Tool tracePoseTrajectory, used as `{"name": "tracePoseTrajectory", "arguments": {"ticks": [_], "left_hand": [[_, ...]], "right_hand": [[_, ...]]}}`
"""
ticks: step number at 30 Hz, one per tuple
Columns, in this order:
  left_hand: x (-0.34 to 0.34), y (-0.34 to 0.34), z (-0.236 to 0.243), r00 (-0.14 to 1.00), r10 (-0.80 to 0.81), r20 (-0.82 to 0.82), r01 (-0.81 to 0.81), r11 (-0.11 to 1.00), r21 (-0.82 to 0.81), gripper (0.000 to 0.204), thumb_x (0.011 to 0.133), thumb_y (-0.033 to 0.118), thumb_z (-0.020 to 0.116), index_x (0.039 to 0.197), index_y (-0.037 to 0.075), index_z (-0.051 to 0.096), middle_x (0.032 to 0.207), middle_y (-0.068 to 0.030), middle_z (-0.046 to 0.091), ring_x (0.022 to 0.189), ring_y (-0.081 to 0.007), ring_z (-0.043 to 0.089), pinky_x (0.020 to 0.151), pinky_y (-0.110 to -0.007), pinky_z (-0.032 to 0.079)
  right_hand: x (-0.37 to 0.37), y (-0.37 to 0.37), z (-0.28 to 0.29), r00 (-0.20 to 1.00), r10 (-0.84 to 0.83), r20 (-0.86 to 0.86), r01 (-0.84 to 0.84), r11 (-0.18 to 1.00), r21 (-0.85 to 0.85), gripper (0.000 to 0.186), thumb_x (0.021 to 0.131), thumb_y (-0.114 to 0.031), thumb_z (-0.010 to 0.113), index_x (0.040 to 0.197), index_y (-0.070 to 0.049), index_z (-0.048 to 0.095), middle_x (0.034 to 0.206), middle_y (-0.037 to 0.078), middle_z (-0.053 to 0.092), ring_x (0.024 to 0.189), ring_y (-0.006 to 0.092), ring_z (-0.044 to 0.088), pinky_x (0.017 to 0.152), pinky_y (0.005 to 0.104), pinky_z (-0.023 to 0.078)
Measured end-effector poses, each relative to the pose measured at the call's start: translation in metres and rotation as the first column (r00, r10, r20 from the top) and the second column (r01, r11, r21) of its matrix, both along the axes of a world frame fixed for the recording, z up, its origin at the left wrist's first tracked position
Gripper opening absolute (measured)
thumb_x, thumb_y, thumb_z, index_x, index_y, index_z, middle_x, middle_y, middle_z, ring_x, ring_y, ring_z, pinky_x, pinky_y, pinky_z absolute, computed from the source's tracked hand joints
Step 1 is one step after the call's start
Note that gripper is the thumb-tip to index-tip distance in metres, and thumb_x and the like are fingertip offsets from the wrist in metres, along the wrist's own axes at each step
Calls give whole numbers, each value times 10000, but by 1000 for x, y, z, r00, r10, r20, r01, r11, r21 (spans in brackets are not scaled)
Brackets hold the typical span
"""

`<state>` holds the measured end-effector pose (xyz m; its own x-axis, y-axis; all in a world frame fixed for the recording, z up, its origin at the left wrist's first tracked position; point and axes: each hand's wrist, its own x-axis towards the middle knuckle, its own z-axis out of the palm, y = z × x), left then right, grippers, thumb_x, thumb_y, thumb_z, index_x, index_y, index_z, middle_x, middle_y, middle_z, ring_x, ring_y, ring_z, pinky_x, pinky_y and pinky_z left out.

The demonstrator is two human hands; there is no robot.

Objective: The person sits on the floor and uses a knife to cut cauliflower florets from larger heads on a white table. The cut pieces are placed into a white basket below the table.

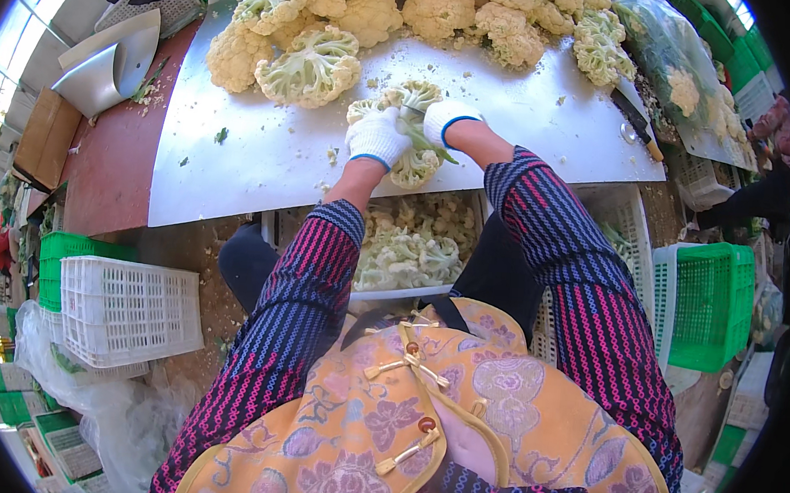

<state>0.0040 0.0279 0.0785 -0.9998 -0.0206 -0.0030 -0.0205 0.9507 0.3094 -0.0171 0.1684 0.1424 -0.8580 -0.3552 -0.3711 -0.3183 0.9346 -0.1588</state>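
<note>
My gloved left hand (pixel 375 135) grips a cauliflower head (pixel 414 165) cut into branching florets, near the front edge of the white work board (pixel 255 154). My gloved right hand (pixel 448 122) is closed at the head's upper right; a thin dark edge, possibly a blade, shows by its fingers, but what it holds is too hidden to name. Below the board, between my knees, a white container (pixel 401 293) holds cut florets (pixel 404 252). A knife (pixel 633 117) with a wooden-tipped handle lies at the board's right edge.
Whole cauliflowers (pixel 365 15) are heaped along the back. A plastic bag (pixel 665 55) of cauliflower lies right. White crates (pixel 129 310) and green crates (pixel 711 305) stand either side. A cardboard box (pixel 45 140) sits left. Other people (pixel 774 126) are at the far right and left.
</note>
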Motion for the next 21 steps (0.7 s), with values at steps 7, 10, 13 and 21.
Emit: {"name": "tracePoseTrajectory", "arguments": {"ticks": [7,10,13,21], "left_hand": [[16,-1,-4,992,125,-33,-119,983,143,584,763,481,702,1159,63,604,977,-222,702,977,-386,673,849,-474,518],[19,-5,-15,981,193,-33,-175,939,297,638,744,478,745,1163,24,586,984,-243,694,971,-409,666,857,-474,514],[23,-11,-14,980,200,-9,-186,927,327,647,752,458,757,1172,2,572,999,-253,690,971,-424,660,863,-477,510],[31,-16,-11,990,138,-9,-131,955,265,633,775,526,711,1150,33,582,1036,-255,679,991,-420,644,879,-479,488]], "right_hand": [[-7,26,-12,962,-136,236,191,955,-225,391,854,-370,660,907,14,611,634,106,553,478,244,523,443,425,491],[19,31,20,918,-255,303,361,855,-373,325,829,-309,656,860,7,585,575,74,497,445,208,492,392,397,450],[45,23,12,958,-262,117,287,864,-414,347,838,-312,627,892,30,642,652,146,609,531,251,610,455,409,496],[-9,2,-39,988,11,-153,-33,989,-141,433,872,-383,589,996,16,704,865,221,707,759,354,692,693,456,548]]}}
